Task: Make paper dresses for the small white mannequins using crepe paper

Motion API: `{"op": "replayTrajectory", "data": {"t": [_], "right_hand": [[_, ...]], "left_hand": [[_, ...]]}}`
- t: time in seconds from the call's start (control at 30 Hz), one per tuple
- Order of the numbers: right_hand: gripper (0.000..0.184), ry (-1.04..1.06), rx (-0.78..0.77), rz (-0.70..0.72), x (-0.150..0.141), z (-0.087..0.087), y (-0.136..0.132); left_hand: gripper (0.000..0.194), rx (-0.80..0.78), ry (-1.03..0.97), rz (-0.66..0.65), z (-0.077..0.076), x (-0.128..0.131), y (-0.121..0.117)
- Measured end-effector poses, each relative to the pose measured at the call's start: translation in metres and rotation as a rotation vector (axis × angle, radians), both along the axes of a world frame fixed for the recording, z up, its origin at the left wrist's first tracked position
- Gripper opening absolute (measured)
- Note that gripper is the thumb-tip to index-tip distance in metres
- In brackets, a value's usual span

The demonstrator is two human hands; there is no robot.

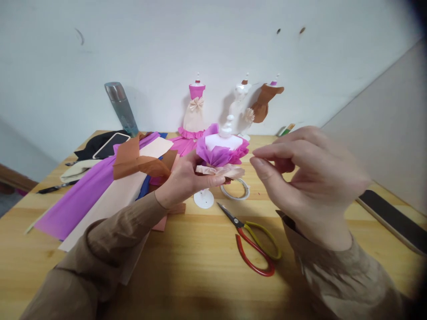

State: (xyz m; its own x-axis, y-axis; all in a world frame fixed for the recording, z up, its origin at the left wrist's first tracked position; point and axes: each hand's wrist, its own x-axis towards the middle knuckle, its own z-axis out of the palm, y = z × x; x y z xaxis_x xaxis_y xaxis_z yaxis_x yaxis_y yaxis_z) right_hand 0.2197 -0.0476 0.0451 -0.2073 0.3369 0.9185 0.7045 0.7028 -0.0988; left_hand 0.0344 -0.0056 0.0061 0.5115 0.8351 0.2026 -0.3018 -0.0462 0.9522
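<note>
My left hand (187,180) is wrapped round a small white dress-form mannequin (226,129) above the table. Purple crepe paper (216,154) and magenta crepe paper flare around its top, with a pleated cream paper strip (220,171) below, under my left thumb. The mannequin's round white base (203,198) shows beneath the hand. To the right, apart from the mannequin, my right hand (307,182) is raised with thumb and forefinger pinched together. Whatever lies between those fingertips, if anything, is too small to make out. Scissors (236,222) with red and yellow handles lie below, near a tape roll (248,192).
Crepe paper sheets (80,200) in several colours pile up at left, beside a phone (111,146) and a bottle (122,109). Along the wall stand a pink-and-cream dressed mannequin (193,120), a white mannequin (237,100) and a brown-dressed one (263,104). A dark flat object (393,218) lies right.
</note>
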Motion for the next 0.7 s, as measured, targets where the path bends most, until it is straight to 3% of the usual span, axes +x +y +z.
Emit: {"op": "replayTrajectory", "data": {"t": [0.3,0.57,0.7], "right_hand": [[0.014,-0.021,-0.084,0.116,-0.005,-0.002,-0.003],[0.016,-0.084,-0.107,0.038,-0.013,-0.005,-0.003],[0.017,-0.064,-0.154,0.093,-0.015,-0.005,-0.003]], "left_hand": [[0.037,0.051,0.028,0.05,-0.004,0.001,0.002],[0.041,0.042,0.029,0.083,0.0,0.001,0.0],[0.04,0.071,0.074,0.107,0.001,0.002,0.0]]}}
